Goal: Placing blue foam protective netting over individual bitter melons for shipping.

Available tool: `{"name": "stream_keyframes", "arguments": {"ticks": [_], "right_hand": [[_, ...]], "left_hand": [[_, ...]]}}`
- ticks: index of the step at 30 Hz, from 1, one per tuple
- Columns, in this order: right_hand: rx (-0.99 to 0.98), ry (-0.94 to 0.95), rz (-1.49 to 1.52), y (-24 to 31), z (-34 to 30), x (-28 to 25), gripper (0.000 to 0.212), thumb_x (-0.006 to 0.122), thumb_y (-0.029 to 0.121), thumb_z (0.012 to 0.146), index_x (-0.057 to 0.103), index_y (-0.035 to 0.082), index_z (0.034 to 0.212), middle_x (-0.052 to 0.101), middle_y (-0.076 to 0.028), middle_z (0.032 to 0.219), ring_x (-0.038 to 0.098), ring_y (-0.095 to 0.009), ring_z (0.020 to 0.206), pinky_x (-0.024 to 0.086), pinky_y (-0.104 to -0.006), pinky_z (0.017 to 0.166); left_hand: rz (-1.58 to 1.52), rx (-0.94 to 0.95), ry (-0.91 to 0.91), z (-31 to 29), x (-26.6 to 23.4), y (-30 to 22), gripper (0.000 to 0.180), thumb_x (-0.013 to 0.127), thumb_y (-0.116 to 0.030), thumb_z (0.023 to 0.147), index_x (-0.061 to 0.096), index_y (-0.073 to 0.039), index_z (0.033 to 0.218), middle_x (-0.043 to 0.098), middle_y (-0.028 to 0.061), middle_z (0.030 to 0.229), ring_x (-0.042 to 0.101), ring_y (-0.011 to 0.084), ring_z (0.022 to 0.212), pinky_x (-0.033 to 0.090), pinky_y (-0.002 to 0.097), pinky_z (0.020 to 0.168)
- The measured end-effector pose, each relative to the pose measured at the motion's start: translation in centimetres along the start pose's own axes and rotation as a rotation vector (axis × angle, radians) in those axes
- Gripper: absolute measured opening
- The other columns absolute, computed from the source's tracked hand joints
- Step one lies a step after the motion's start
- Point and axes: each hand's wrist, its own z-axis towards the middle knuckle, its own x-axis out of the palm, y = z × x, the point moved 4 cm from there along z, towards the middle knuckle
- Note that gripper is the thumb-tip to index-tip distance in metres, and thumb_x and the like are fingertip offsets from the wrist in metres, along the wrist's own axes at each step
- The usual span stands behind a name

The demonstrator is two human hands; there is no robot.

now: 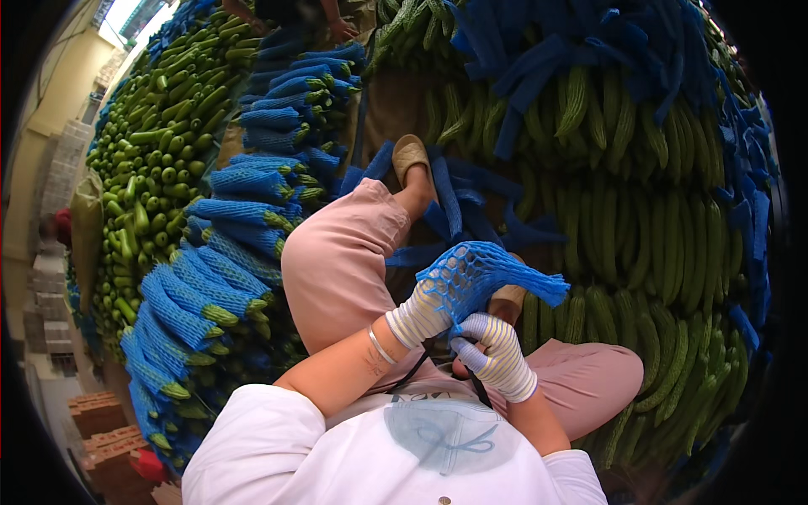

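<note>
A blue foam net sleeve (pixel 488 269) is drawn over the fingers of my left hand (pixel 421 314), its mesh stretched wide there and its narrow end trailing to the right. The sleeve mostly hides those fingers. My right hand (pixel 498 353) pinches the lower edge of the same sleeve, close by the left wrist. Both hands wear striped knit gloves. To the right lie rows of long, ridged green gourds (pixel 673 244) without sleeves. On my left, gourds in blue net sleeves (pixel 198 299) are stacked side by side, their green tips showing.
Loose blue sleeves (pixel 459 206) lie beyond my hands, near my shoe (pixel 411 156). More sleeves (pixel 581 59) drape over the far right gourds. Smaller green vegetables (pixel 164 143) are heaped at far left. Another person's hand (pixel 342 30) shows at the top. Cartons (pixel 109 438) stand lower left.
</note>
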Motion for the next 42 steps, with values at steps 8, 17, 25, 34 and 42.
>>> {"name": "stream_keyframes", "arguments": {"ticks": [8,17,25,34,42], "right_hand": [[0.024,-0.55,0.394,-2.1,-0.7,-1.1,0.009,0.062,0.004,0.083,0.061,0.003,0.092,0.063,-0.007,0.091,0.058,-0.014,0.081,0.047,-0.0263,0.074],[0.231,-0.372,0.73,-3.1,0.5,1.2,0.012,0.059,0.01,0.089,0.061,0.002,0.097,0.062,-0.002,0.085,0.054,-0.006,0.078,0.044,-0.0201,0.073],[0.316,-0.204,0.68,-2.0,0.3,1.6,0.011,0.058,0.011,0.09,0.059,0.002,0.096,0.058,0.001,0.078,0.051,-0.005,0.069,0.043,-0.0198,0.064],[0.299,0.012,0.788,0.1,2.0,2.7,0.013,0.055,0.013,0.092,0.059,0.002,0.097,0.057,0.0,0.076,0.052,-0.005,0.068,0.044,-0.02,0.061],[0.263,-0.216,0.491,-5.5,4.2,-5.7,0.016,0.057,0.016,0.09,0.062,0.001,0.091,0.063,-0.003,0.078,0.058,-0.009,0.071,0.048,-0.0235,0.067]], "left_hand": [[0.114,0.126,0.039,0.4,0.3,2.8,0.039,0.05,-0.015,0.089,0.048,-0.002,0.126,0.052,0.0169,0.126,0.049,0.0329,0.116,0.038,0.0394,0.101],[-0.104,0.014,-0.032,0.6,-0.4,3.1,0.035,0.048,-0.015,0.09,0.051,-0.003,0.122,0.048,0.0171,0.13,0.043,0.0314,0.124,0.032,0.037,0.106],[-0.307,-0.132,-0.018,0.7,-1.1,2.8,0.037,0.048,-0.011,0.089,0.047,-0.004,0.125,0.043,0.0176,0.135,0.037,0.0302,0.129,0.028,0.0368,0.109],[-0.166,-0.088,0.094,0.4,-0.7,4.8,0.043,0.046,-0.008,0.09,0.039,-0.004,0.132,0.04,0.0164,0.138,0.038,0.0286,0.129,0.03,0.0351,0.107],[0.03,-0.014,0.115,1.0,0.4,6.2,0.05,0.045,-0.005,0.091,0.031,-0.004,0.138,0.037,0.0154,0.14,0.039,0.0272,0.129,0.033,0.0336,0.106]]}}
